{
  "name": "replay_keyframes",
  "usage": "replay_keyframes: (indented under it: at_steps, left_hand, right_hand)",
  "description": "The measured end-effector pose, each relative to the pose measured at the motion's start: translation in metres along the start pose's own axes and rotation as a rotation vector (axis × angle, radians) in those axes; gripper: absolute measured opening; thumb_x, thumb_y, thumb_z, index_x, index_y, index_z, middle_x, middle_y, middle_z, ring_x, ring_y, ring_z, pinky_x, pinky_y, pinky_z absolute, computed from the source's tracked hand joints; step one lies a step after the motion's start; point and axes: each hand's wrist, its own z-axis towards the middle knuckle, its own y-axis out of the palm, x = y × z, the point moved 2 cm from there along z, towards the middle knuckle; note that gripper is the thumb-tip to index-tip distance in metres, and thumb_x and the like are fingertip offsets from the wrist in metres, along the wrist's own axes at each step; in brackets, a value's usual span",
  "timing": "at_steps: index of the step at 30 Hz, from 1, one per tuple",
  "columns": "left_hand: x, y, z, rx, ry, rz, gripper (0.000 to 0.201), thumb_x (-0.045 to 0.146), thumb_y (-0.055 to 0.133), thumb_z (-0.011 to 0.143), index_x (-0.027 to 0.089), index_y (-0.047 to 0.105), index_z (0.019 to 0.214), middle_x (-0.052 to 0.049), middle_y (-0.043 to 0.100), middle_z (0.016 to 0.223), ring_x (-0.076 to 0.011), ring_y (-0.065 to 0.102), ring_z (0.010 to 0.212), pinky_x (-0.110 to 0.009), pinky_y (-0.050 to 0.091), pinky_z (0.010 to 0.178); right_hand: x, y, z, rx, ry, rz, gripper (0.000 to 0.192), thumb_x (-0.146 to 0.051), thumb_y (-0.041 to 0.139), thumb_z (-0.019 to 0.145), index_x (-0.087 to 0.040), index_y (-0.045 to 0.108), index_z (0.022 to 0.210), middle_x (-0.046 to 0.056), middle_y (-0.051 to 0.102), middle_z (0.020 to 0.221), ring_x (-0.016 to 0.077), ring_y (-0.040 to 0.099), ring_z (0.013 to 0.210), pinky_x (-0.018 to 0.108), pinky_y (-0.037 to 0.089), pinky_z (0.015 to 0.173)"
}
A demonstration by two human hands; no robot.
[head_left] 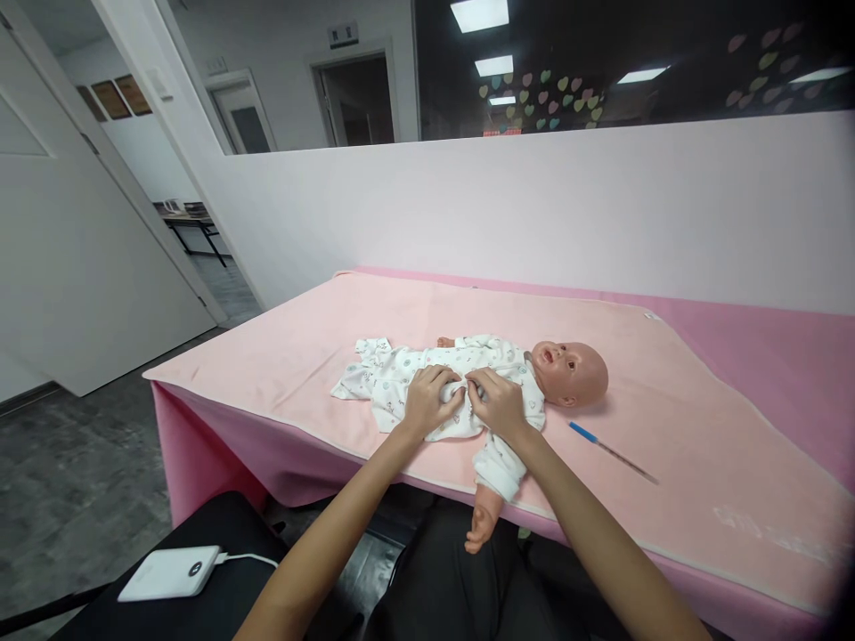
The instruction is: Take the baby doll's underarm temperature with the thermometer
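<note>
Lying on its back across the pink towel (427,312), the baby doll (481,374) has its long axis running left to right in the head view, head (571,372) toward the right and legs toward the left, face up. It sits near the front edge of the table (788,347), roughly in the middle of the towel. One arm of the doll (491,494) hangs over the near edge, its bare hand below the cloth line.

The white printed romper (401,378) covers the trunk, both arms and the legs, and its leg ends lie flat and spread at the left. Both hands meet at the belly: the left hand (431,401) pinches a fold of the romper front between fingers and thumb, and the right hand (498,405) is closed on the facing edge of fabric just beside it, knuckles nearly touching. Judging from this, the garment is already on, and the front closure at the middle is what is being worked; whether the fastenings above and below are done cannot be told.

A thin blue-capped thermometer (611,452) lies on the towel to the right, apart from the doll's head. Nearer, a white power bank (170,574) with a cable rests on a dark seat (220,534)
</note>
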Motion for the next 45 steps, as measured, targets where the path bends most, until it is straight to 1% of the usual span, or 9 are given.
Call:
replay_keyframes:
  at_steps: [5, 11, 17, 22, 27, 32, 35, 39, 45]
  left_hand:
    - [0.001, 0.002, 0.000, -0.015, -0.006, 0.047, 0.013, 0.026, 0.051, 0.081, 0.019, 0.058, 0.088, -0.005, 0.060, 0.091, -0.0194, 0.052, 0.086, -0.033, 0.036, 0.079]
    - [0.000, 0.000, -0.001, -0.023, 0.003, -0.008, 0.012, 0.023, 0.051, 0.080, 0.019, 0.058, 0.088, -0.005, 0.060, 0.091, -0.0190, 0.052, 0.087, -0.033, 0.036, 0.079]
    - [-0.002, 0.001, -0.002, 0.008, -0.030, -0.053, 0.006, 0.021, 0.053, 0.078, 0.020, 0.059, 0.080, -0.003, 0.057, 0.077, -0.0173, 0.051, 0.077, -0.031, 0.038, 0.073]
    - [-0.003, 0.002, -0.002, 0.011, -0.055, -0.113, 0.009, 0.017, 0.057, 0.075, 0.021, 0.064, 0.079, -0.001, 0.058, 0.070, -0.0162, 0.053, 0.072, -0.030, 0.038, 0.071]
    - [-0.006, 0.003, -0.001, 0.021, -0.079, -0.158, 0.008, 0.020, 0.061, 0.075, 0.021, 0.067, 0.079, -0.001, 0.058, 0.067, -0.0153, 0.052, 0.069, -0.030, 0.039, 0.069]
    - [-0.013, 0.006, -0.004, 0.041, -0.044, -0.204, 0.012, 0.028, 0.060, 0.078, 0.023, 0.070, 0.080, -0.001, 0.054, 0.060, -0.0142, 0.050, 0.063, -0.029, 0.039, 0.062]
    - [-0.013, 0.006, -0.005, 0.072, -0.001, -0.239, 0.015, 0.030, 0.057, 0.081, 0.022, 0.070, 0.083, 0.000, 0.051, 0.056, -0.0131, 0.047, 0.059, -0.027, 0.037, 0.057]
    - [-0.010, 0.005, -0.006, 0.079, 0.028, -0.235, 0.018, 0.027, 0.053, 0.083, 0.021, 0.068, 0.089, -0.001, 0.050, 0.059, -0.0127, 0.047, 0.060, -0.026, 0.036, 0.055]
    - [-0.005, 0.004, -0.005, 0.025, 0.040, -0.145, 0.020, 0.026, 0.051, 0.083, 0.019, 0.064, 0.097, -0.003, 0.054, 0.071, -0.0147, 0.051, 0.070, -0.027, 0.040, 0.063]
  right_hand:
    - [0.000, 0.000, 0.000, 0.012, 0.005, 0.015, 0.018, -0.016, 0.044, 0.084, -0.020, 0.061, 0.090, 0.001, 0.066, 0.082, 0.0118, 0.060, 0.072, 0.021, 0.038, 0.061]
    - [0.001, 0.000, 0.000, 0.014, -0.002, 0.004, 0.018, -0.017, 0.043, 0.085, -0.020, 0.061, 0.090, 0.002, 0.066, 0.083, 0.0119, 0.060, 0.073, 0.021, 0.038, 0.061]
    - [0.002, 0.001, 0.000, 0.007, -0.006, -0.022, 0.019, -0.017, 0.042, 0.087, -0.020, 0.060, 0.093, 0.001, 0.066, 0.084, 0.0112, 0.060, 0.073, 0.021, 0.038, 0.059]
    - [0.002, 0.002, -0.001, 0.005, -0.003, -0.039, 0.019, -0.019, 0.042, 0.089, -0.021, 0.060, 0.094, 0.001, 0.066, 0.084, 0.0105, 0.060, 0.071, 0.021, 0.036, 0.058]
    - [0.002, 0.003, -0.001, -0.012, 0.003, -0.049, 0.019, -0.020, 0.041, 0.090, -0.021, 0.060, 0.093, 0.001, 0.066, 0.083, 0.0113, 0.061, 0.073, 0.021, 0.036, 0.060]
    - [0.002, 0.003, -0.001, -0.002, -0.011, -0.064, 0.019, -0.020, 0.041, 0.090, -0.021, 0.060, 0.093, 0.001, 0.067, 0.084, 0.0107, 0.061, 0.072, 0.021, 0.036, 0.058]
    - [0.002, 0.003, -0.001, 0.016, -0.028, -0.055, 0.019, -0.020, 0.042, 0.090, -0.021, 0.060, 0.093, 0.001, 0.067, 0.083, 0.0107, 0.061, 0.072, 0.020, 0.036, 0.058]
    - [0.002, 0.003, 0.000, 0.035, -0.024, -0.031, 0.019, -0.019, 0.041, 0.090, -0.020, 0.061, 0.093, 0.002, 0.067, 0.081, 0.0107, 0.061, 0.069, 0.021, 0.038, 0.059]
    - [0.003, 0.002, 0.001, 0.047, 0.008, -0.032, 0.019, -0.018, 0.042, 0.089, -0.020, 0.061, 0.090, 0.001, 0.066, 0.077, 0.0107, 0.060, 0.066, 0.021, 0.039, 0.056]
